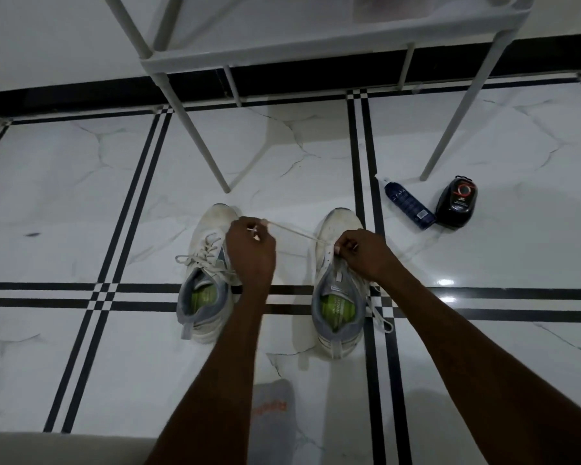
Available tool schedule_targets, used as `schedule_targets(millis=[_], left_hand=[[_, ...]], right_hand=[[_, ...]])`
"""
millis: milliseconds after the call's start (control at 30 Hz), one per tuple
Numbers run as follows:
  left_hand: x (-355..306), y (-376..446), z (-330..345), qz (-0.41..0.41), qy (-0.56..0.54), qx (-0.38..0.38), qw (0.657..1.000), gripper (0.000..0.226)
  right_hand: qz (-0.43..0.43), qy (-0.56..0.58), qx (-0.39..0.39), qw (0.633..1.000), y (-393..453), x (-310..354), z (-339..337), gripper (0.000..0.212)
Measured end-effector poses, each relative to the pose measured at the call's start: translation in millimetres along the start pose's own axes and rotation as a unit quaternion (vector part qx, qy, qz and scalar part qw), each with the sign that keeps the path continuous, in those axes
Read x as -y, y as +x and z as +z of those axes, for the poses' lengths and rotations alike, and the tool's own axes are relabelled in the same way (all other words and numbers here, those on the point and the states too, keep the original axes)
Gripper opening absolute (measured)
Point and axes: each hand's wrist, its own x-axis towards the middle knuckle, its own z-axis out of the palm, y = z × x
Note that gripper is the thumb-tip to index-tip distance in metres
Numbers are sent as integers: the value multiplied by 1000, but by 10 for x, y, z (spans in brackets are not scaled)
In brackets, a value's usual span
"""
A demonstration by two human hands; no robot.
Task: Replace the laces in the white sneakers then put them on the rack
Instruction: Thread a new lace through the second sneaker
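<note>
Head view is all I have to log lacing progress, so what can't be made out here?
- Right sneaker eyelets: the right hand covers them, so how many are threaded is hidden.
- Left sneaker: the left hand and forearm hide its inner side.
- Rack: upper shelves are cut off by the top edge.
- Bottle and black container: labels too small to read.
</note>
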Motion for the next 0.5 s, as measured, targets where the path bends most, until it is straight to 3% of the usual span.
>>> schedule_targets(millis=[100,167,233,300,400,500], left_hand=[[118,101,-72,-17,12,30,999,4],[119,81,-60,-30,25,70,997,21],[28,42,-1,-3,22,69,997,29],[-142,0,106,41,-18,99,994,21],[-437,-36,278,98,-70,241,963,23],[-637,-65,428,74,-87,427,897,34]], right_hand=[[19,-4,26,999,20,25,-45,8],[38,-3,52,998,34,71,-136,7],[73,27,66,995,44,139,-281,13],[118,100,56,986,50,241,-465,20],[130,218,29,967,81,414,-740,19],[114,266,24,957,99,488,-915,25]])
